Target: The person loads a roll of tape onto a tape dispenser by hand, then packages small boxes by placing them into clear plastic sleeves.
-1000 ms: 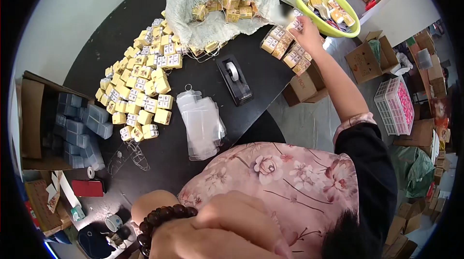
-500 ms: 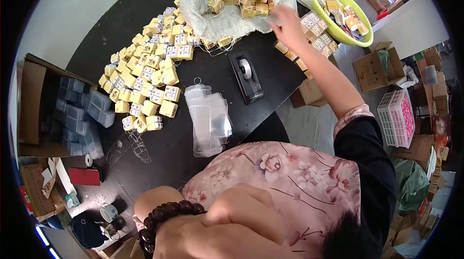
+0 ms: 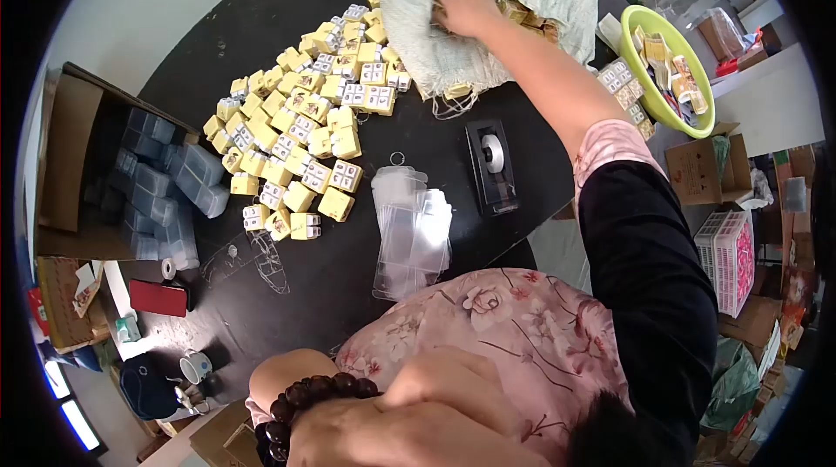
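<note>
My right hand lies with its fingers spread on a pale woven sack at the top of the table. More small boxes show in the sack's mouth beside my wrist. My left hand, below a dark bead bracelet, is close to the camera at the bottom; its fingers look curled, and whatever they hold, if anything, is hidden. A heap of small yellow and white boxes spreads left of the sack. Clear plastic cases lie stacked in front of me, beside a black tape dispenser.
A carton with clear plastic boxes stands at left. Near it are a red case and a cup. A yellow-green basin holds printed packs at right. Cartons and a pink-filled crate stand beyond the table.
My right hand has moved left from the sack's right edge onto its front, fingers now spread. The camera view has shifted, so the table things appear farther right. My left hand stays at the bottom.
</note>
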Tool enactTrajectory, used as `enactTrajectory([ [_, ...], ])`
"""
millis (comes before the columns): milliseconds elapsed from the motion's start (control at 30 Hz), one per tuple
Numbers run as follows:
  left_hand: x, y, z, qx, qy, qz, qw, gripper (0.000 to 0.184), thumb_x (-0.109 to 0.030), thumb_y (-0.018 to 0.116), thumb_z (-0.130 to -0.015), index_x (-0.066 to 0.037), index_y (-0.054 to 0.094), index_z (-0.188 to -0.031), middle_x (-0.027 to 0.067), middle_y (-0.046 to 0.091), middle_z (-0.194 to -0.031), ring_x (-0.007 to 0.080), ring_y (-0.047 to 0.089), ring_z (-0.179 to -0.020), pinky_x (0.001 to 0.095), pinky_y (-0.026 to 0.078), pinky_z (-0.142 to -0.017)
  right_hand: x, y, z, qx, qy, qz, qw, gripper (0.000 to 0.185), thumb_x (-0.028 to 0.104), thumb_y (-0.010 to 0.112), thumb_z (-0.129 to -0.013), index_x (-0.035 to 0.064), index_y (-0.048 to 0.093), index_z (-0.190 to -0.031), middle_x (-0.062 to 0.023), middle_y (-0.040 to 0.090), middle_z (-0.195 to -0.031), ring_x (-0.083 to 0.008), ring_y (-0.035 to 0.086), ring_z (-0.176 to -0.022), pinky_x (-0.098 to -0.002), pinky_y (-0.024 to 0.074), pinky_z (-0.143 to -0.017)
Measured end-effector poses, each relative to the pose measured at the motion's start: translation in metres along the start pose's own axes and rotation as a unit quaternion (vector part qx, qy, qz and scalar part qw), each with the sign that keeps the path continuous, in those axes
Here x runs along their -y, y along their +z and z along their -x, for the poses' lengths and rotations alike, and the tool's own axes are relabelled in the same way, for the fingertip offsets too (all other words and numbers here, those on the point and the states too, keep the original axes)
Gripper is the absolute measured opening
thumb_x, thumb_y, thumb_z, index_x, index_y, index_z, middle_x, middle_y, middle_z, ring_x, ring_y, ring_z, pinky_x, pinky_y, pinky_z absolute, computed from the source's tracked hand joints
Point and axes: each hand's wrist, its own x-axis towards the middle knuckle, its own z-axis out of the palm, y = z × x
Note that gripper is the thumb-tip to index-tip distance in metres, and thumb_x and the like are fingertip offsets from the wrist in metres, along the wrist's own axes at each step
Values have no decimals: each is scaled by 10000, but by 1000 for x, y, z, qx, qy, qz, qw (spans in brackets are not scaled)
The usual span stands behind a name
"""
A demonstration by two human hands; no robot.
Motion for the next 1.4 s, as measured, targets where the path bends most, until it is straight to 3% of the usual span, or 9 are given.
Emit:
enactTrajectory([
  [333,13,-29,-33,-10,1,-6,1000,141,-123,657,-819,-82,584,-932,104,590,-1016,212,562,-891,338,422,-794,-97,79,-48,21,91,78,992,533,173,516,-914,280,414,-1426,55,104,-1592,-314,75,-1462,-746,170,-1056],
  [533,23,-24,-59,-4,4,4,1000,147,-111,686,-800,-93,588,-907,97,592,-1007,207,561,-876,336,423,-779,-144,116,-62,-4,-43,-239,970,596,137,611,-849,127,417,-1412,-111,253,-1547,-372,274,-1396,-504,329,-1105],
  [633,36,-45,-61,42,2,-59,997,227,-125,753,-758,-93,589,-911,97,585,-1031,228,550,-909,352,425,-810,-111,33,0,-67,-8,-115,991,503,91,631,-828,50,494,-1310,-188,403,-1426,-371,460,-1249,-394,414,-1032],
  [800,104,-87,3,77,-242,-602,757,656,-255,841,-686,-32,501,-1201,166,466,-1164,353,428,-1128,425,373,-975,-103,-9,77,-138,74,-253,955,314,107,650,-827,36,589,-1126,-174,524,-1226,-362,548,-1077,-425,455,-920],
  [933,143,-104,57,-15,-206,-621,756,554,-208,816,-729,-12,529,-1161,154,508,-1092,302,518,-1007,385,441,-873,-68,-38,154,-187,85,-308,929,256,128,646,-836,51,610,-1077,-143,554,-1137,-354,516,-1094,-430,436,-934],
  [1000,141,-106,64,-74,-365,-508,777,434,-144,784,-764,10,557,-1101,136,541,-1004,245,576,-819,334,482,-721,-47,-54,193,-210,64,-278,935,269,136,652,-823,66,603,-1079,-121,551,-1146,-335,502,-1103,-436,406,-952],
  [1033,139,-106,68,-78,-260,-543,795,303,-72,731,-807,24,570,-1045,109,564,-885,189,563,-669,293,474,-618,-46,-59,208,-233,90,-228,941,277,152,650,-826,69,602,-1085,-119,549,-1153,-337,494,-1114,-447,395,-958],
  [1200,135,-123,87,-224,-228,-380,868,120,-52,553,-957,17,537,-1054,54,601,-880,106,578,-787,255,480,-726,-115,-30,252,-200,344,31,917,400,310,643,-858,91,597,-1190,-118,526,-1255,-329,478,-1179,-513,380,-950],
  [1400,138,-128,92,-166,-240,-418,860,124,-78,499,-991,12,535,-1067,48,607,-908,99,567,-836,241,467,-771,-174,9,273,-164,241,-173,941,331,270,657,-867,25,637,-1089,-177,575,-1147,-400,505,-1098,-475,416,-935],
])
